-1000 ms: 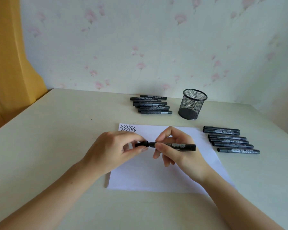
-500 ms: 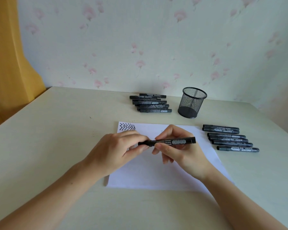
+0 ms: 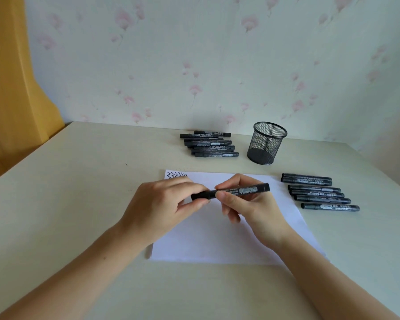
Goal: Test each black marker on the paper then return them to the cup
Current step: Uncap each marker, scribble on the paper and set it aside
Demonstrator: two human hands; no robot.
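Both hands [image 3: 162,204] (curled) round marker [image 3: 240,191]

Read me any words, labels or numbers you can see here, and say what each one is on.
Nothing reads clearly.
Held marker: barcode label and small print, too blurred to read.
Marker pile and marker row: label print too small.
Paper: zigzag test strokes, no words.

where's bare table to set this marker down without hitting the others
Bare table runs left of the paper, and along the near edge below it. Crowded: the marker pile behind the paper, the mesh cup beside it, and the marker row right of the paper.
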